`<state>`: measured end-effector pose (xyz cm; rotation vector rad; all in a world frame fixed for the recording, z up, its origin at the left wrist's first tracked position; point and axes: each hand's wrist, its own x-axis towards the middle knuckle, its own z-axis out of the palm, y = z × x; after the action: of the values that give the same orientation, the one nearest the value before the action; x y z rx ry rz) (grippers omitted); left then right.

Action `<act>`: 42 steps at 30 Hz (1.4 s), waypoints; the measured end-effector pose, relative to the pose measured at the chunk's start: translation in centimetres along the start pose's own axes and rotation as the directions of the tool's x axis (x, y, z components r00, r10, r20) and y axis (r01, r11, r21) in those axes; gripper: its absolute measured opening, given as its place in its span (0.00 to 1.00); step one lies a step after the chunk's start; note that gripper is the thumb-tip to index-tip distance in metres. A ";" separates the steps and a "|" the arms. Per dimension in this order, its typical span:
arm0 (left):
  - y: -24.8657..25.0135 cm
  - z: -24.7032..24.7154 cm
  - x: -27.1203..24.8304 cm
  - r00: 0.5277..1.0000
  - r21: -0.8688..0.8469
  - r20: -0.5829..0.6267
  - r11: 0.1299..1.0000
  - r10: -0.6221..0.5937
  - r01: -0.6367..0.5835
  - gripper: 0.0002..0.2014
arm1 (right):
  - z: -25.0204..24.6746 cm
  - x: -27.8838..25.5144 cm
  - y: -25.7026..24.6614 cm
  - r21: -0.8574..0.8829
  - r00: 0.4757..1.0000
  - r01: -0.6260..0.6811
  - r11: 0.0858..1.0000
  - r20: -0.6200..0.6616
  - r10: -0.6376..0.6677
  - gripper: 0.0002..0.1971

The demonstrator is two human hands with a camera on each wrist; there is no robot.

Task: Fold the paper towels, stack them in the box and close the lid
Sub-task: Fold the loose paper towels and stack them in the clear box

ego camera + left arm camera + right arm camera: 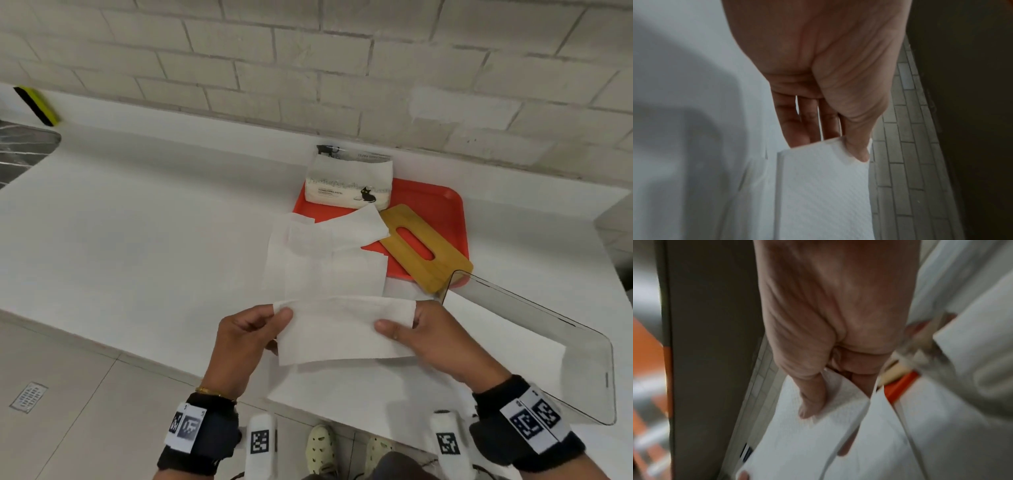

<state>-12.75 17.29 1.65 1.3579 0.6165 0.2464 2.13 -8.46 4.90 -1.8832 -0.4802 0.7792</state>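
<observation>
A folded white paper towel (342, 329) hangs stretched between both hands above the counter's front edge. My left hand (253, 329) pinches its left end, thumb on top and fingers behind; the left wrist view shows the towel (824, 186) under the thumb. My right hand (421, 329) pinches the right end the same way, and the towel (813, 443) lies under the thumb in the right wrist view. Several unfolded towels (325, 260) lie on the counter beyond. A clear plastic box (534, 346) stands at the right. Its bamboo lid (421, 246) with a slot lies on the red tray (442, 209).
A pack of paper towels (349, 178) with a black cat print sits at the tray's back left corner. A brick wall runs behind the white counter (137, 222). A sink (20, 150) and a yellow sponge (37, 104) are at the far left.
</observation>
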 end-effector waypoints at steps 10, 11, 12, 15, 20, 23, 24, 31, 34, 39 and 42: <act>0.7 8.9 3.3 0.995 0.026 0.102 1.000 -0.018 0.015 0.05 | -11.9 -8.6 1.2 0.140 0.943 -0.122 0.983 -0.292 0.158 0.13; 0.1 9.3 3.9 0.996 0.095 0.086 0.995 -0.006 -0.002 0.04 | -13.1 -9.4 1.8 0.162 0.926 -0.139 0.977 -0.328 0.186 0.12; -0.7 9.5 4.6 0.997 0.195 0.073 0.980 0.025 -0.039 0.04 | -14.0 -10.0 2.3 0.187 0.907 -0.169 0.968 -0.355 0.227 0.11; -2.5 9.5 5.9 0.987 0.544 0.065 0.824 0.145 -0.157 0.05 | -16.0 -10.8 4.9 0.235 0.838 -0.274 0.933 -0.417 0.351 0.07; -4.4 8.5 7.3 0.943 0.750 0.058 0.609 0.328 -0.258 0.08 | -16.5 -9.2 8.2 0.232 0.716 -0.432 0.871 -0.498 0.488 0.16; -5.2 8.0 8.0 0.926 0.805 0.067 0.528 0.371 -0.270 0.10 | -16.4 -8.2 8.3 0.231 0.678 -0.472 0.851 -0.522 0.517 0.10; -5.4 7.8 8.2 0.930 0.809 0.056 0.529 0.364 -0.256 0.11 | -16.2 -8.0 7.9 0.205 0.666 -0.502 0.840 -0.528 0.527 0.09; -6.2 7.6 8.2 0.964 0.829 -0.010 0.542 0.264 -0.140 0.13 | -15.4 -6.9 7.6 0.263 0.660 -0.543 0.797 -0.453 0.599 0.03; -6.3 7.7 8.1 0.972 0.837 -0.040 0.539 0.234 -0.095 0.14 | -15.1 -6.7 7.9 0.198 0.667 -0.572 0.796 -0.454 0.592 0.03; -6.1 8.0 7.9 0.976 0.847 -0.076 0.529 0.205 -0.045 0.16 | -14.6 -6.9 7.9 0.013 0.664 -0.621 0.784 -0.522 0.535 0.07; -6.0 8.1 7.8 0.976 0.856 -0.083 0.516 0.202 -0.034 0.17 | -14.4 -6.7 8.1 -0.079 0.660 -0.663 0.745 -0.530 0.531 0.14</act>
<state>-3.04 13.22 -5.54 2.3851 0.8435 0.1685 7.37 -25.51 3.78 -2.4390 0.4230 0.6372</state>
